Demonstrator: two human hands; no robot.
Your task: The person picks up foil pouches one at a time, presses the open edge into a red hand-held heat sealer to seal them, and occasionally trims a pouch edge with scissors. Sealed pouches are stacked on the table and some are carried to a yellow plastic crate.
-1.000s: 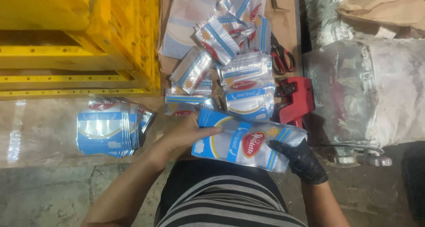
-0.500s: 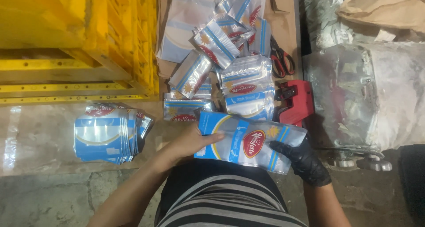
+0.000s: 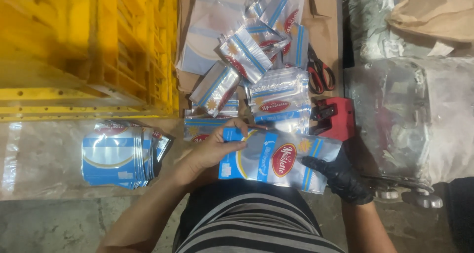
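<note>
the scene is lit dimly and unevenly from above, with glare thrown off the silver-and-blue pouches [image 3: 256, 60] and the clear plastic sheet [image 3: 34, 159] on the floor. the yellow crate [image 3: 84, 50] at upper left is rendered soft and slightly smeared, and deep shadow is cast below the red tool [image 3: 333, 117]. fine detail is lost to grain throughout.

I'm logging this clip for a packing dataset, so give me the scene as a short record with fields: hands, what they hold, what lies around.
left hand: bare left hand grips the left end of the packet
right hand: black-gloved right hand holds its right end
held item: flat blue and silver foil packet with a red oval label
left of hands: stack of flat blue and silver pouches on a clear plastic sheet
ahead: heap of small filled silver packets, red-handled scissors, red tool
upper left: yellow plastic crate
</note>
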